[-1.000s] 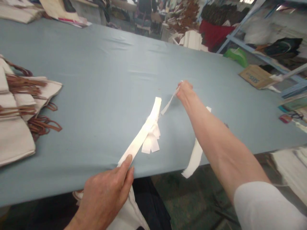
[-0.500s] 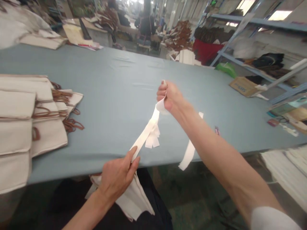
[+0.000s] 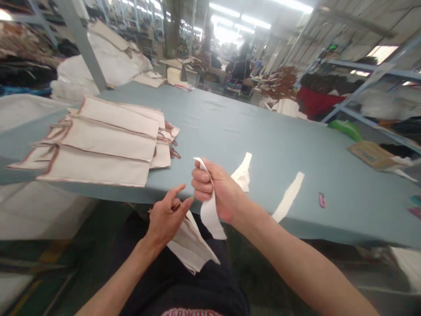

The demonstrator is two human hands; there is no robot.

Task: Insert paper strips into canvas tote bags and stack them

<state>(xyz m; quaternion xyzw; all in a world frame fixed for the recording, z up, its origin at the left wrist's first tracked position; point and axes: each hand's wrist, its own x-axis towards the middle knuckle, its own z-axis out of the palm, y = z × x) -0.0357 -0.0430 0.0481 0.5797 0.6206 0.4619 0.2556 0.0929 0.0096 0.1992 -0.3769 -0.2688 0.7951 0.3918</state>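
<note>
My right hand (image 3: 213,188) is closed around a white strip (image 3: 212,219) that looks like paper or tape. The strip's tip sticks up above the thumb, and its wider end hangs down past the palm, beyond the table edge. To its left, my left hand (image 3: 167,217) has thumb and index finger spread apart, pointing toward the strip without touching it. Its other fingers are curled over folded cream cloth (image 3: 190,252), which hangs down over my lap. Beyond my right wrist, a small bunch of white strips (image 3: 242,175) lies on the table. A separate white strip (image 3: 290,195) lies farther right.
Cream cloth bags (image 3: 108,140) with brown edging and cords are stacked on the left of the blue-grey table (image 3: 210,127). A small pink tool (image 3: 322,200) lies at right. A cardboard box (image 3: 371,154) and a green object (image 3: 345,129) sit near the shelves. People are farther back.
My right hand has come down and back toward me with the white strip. My left thumb and index finger have let go of the strip's near end and opened. The view has swung left.
</note>
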